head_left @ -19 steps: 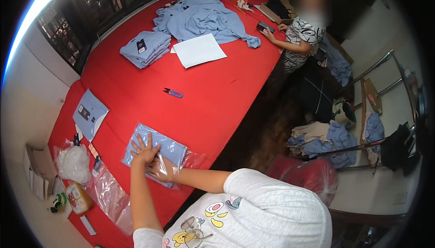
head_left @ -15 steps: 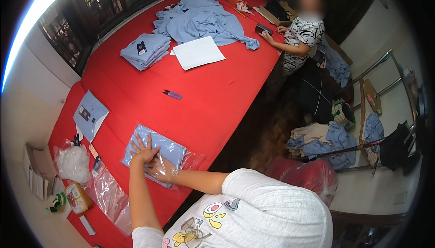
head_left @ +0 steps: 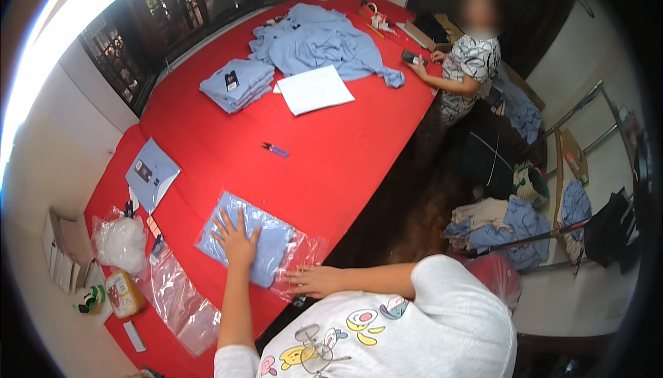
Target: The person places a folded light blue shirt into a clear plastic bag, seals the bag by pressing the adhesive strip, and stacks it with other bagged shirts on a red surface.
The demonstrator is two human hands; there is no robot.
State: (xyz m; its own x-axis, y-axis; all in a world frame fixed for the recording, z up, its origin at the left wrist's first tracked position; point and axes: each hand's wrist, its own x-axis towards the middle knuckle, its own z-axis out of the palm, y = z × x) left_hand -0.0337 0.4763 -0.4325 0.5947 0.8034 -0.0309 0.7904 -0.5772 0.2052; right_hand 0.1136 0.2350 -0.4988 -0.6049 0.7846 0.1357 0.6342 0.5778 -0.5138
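Left hand: the left hand (head_left: 238,241) lies palm down, fingers and thumb spread wide, on the bagged garment (head_left: 274,240); nothing is grasped.
Left forearm: rises from the lower edge, nearly straight.
Right hand: the right hand (head_left: 314,281) is laid low, fingers extended, at the clear flap (head_left: 302,248) near the table edge; nothing is seen gripped.
Right forearm: crosses in from the right, roughly level.
Bagged garment position: near part of the red table (head_left: 331,177), beneath the left hand, set at an angle.
Table surface: red covering, smooth, with slight ripples; blue-handled snips (head_left: 276,150) lie near mid-table.
Table, far side: folded stack (head_left: 238,89), white sheets (head_left: 315,90) and a loose heap of blue garments (head_left: 318,45).
Table, left side: folded blue piece (head_left: 153,174), crumpled clear plastic (head_left: 121,243), flat clear bag (head_left: 181,302) and yellow box (head_left: 126,295).
Room: barred window (head_left: 186,12) at upper left; co-worker (head_left: 469,77) in a patterned top at the far right corner, one hand at a dark device (head_left: 413,58); metal rack (head_left: 599,139) and clothes pile (head_left: 514,226) at right.
Materials: light-blue cloth, folded to a rough rectangle; glossy, wrinkled transparent film; the heap soft and creased.
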